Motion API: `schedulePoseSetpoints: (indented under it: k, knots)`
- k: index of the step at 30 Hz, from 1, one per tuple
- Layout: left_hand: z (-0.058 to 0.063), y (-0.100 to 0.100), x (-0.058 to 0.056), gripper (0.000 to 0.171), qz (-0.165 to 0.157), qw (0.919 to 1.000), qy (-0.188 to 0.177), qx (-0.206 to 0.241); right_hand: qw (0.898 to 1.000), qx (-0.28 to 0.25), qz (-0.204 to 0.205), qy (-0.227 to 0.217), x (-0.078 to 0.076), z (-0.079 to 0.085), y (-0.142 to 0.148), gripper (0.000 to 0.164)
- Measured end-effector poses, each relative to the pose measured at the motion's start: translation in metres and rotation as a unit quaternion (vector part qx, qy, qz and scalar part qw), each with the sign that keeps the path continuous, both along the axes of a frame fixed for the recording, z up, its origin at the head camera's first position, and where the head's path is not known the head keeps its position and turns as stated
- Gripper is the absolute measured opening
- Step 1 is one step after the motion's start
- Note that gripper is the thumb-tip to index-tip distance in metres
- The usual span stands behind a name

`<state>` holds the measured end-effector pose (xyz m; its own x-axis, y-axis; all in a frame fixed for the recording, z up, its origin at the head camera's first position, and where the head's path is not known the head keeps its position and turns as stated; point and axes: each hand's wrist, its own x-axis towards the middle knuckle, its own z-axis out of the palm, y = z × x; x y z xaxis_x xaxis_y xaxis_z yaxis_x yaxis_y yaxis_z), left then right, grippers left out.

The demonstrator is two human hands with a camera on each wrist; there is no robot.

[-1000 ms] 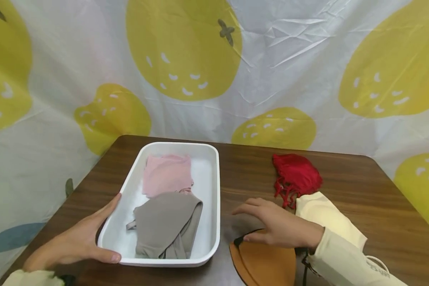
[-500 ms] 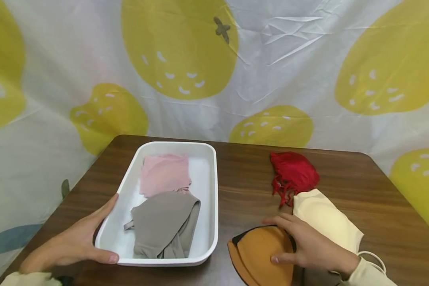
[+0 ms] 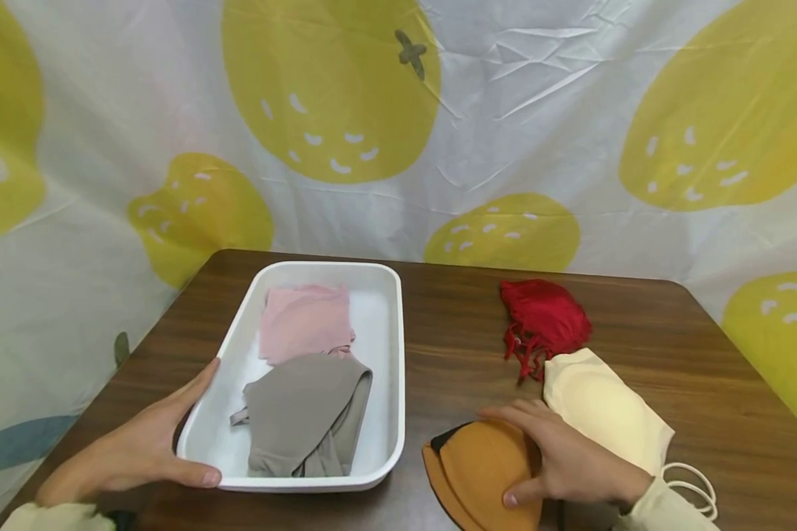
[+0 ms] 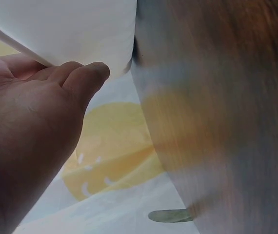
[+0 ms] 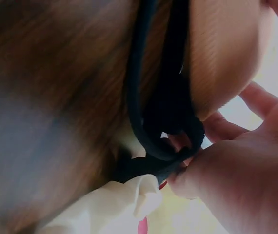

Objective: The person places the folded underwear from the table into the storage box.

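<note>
In the head view my left hand (image 3: 142, 446) holds the near left corner of a white plastic tub (image 3: 380, 332), thumb at the front rim and fingers along the side. A folded pink garment (image 3: 305, 321) and a folded grey bra (image 3: 302, 417) lie inside. My right hand (image 3: 567, 461) grips the right side of a folded orange-brown bra (image 3: 485, 468) on the table, thumb on top. In the right wrist view its black straps (image 5: 136, 87) hang beside the fingers; some fingertips are hidden.
A cream bra (image 3: 607, 402) with a looped strap lies just beyond my right hand. Behind it is a red bra (image 3: 547, 317) with its ties loose. The brown wooden table (image 3: 452, 324) ends at a lemon-print cloth (image 3: 359, 214).
My right hand has moved right from above the orange-brown bra's left edge and come down on its right side. The left hand stays at the tub's corner.
</note>
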<state>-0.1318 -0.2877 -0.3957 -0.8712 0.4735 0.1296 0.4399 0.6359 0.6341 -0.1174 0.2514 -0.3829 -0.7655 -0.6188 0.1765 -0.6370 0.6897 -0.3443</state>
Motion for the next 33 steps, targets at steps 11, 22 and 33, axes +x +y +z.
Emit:
schedulePoseSetpoints:
  k: [11,22,33]
  knots:
    - [-0.003,-0.002,0.004,0.13,0.006,0.9999,0.011,-0.005,0.996,-0.001,0.011,-0.093,-0.008,0.011,-0.01,0.088]
    - [-0.002,0.0,0.001,0.132,-0.004,0.9999,0.005,0.01,0.961,-0.144,0.05,-0.233,-0.012,0.011,0.0,0.071]
    - [-0.002,0.001,0.001,0.131,-0.003,0.9999,0.003,0.012,0.924,-0.221,0.049,-0.308,-0.013,0.013,0.003,0.066]
